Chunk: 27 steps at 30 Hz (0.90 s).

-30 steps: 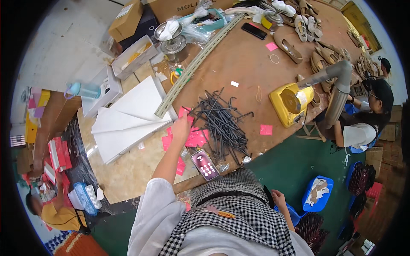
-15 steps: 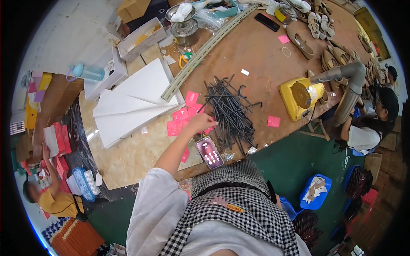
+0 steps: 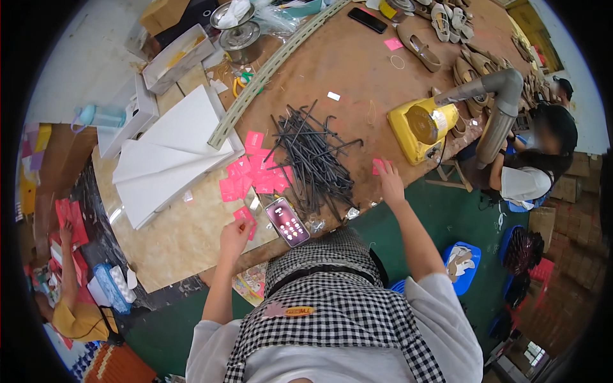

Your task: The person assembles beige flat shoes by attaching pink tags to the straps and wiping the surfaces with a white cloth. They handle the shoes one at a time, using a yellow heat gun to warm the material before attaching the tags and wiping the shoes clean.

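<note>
My left hand [image 3: 236,237] is at the table's near edge, its fingers bent together over a small pink card [image 3: 241,214]; whether they grip anything is hidden. To the right, my right hand [image 3: 390,184] reaches over the table edge with its fingers stretched onto another pink card [image 3: 378,165], which lies flat. Between the hands is a heap of thin black rods with bent ends [image 3: 313,156]. A lit phone [image 3: 287,222] rests in front of the heap. Several more pink cards [image 3: 260,172] lie scattered along its left side.
White sheets [image 3: 169,153] and a slotted metal bar [image 3: 274,70] lie on the left. A yellow machine with a grey pipe [image 3: 418,131] stands at right. Shoes [image 3: 418,48] and a dark phone [image 3: 367,20] are farther back. One person [image 3: 536,159] sits at right, another [image 3: 83,313] works at left.
My right hand has come into view and reached the pink card at right. My left hand has drawn back from the cards beside the rods toward the near edge. The whole view has shifted.
</note>
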Available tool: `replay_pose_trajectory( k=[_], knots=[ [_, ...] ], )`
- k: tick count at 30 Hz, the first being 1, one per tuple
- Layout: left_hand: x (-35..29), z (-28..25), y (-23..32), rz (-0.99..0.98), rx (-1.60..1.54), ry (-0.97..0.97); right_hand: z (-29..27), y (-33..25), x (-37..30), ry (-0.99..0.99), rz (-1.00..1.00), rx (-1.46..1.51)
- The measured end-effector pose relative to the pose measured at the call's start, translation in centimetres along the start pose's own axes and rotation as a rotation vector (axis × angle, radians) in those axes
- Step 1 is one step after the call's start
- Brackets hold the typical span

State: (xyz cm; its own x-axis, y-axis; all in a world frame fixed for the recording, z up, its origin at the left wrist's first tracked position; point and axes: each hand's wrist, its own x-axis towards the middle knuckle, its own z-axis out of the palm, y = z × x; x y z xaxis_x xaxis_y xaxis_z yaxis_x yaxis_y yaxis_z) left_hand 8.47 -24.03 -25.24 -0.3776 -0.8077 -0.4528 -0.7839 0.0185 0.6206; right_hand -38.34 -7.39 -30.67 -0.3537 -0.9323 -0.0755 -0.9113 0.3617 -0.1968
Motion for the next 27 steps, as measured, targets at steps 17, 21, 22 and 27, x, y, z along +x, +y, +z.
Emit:
replay_pose_trajectory(
  k=[17, 21, 22, 27],
  knots=[
    [-4.8, 3.9, -4.7, -0.302, 0.072, -0.132, 5.4, 2.5, 0.0, -0.107, 0.537, 0.260],
    [-0.8, 4.1, -9.3, -0.122, 0.239, -0.040, 7.0, 2.6, -3.3, 0.058, 0.516, 1.134],
    [-0.4, 4.3, -9.0, -0.092, 0.183, 0.011, 7.9, 2.9, -3.5, 0.121, 0.574, 1.391],
    [3.1, 5.1, -7.1, 0.052, -0.219, 0.239, 2.7, -9.0, 0.8, 0.019, 0.473, 1.346]
  ],
)
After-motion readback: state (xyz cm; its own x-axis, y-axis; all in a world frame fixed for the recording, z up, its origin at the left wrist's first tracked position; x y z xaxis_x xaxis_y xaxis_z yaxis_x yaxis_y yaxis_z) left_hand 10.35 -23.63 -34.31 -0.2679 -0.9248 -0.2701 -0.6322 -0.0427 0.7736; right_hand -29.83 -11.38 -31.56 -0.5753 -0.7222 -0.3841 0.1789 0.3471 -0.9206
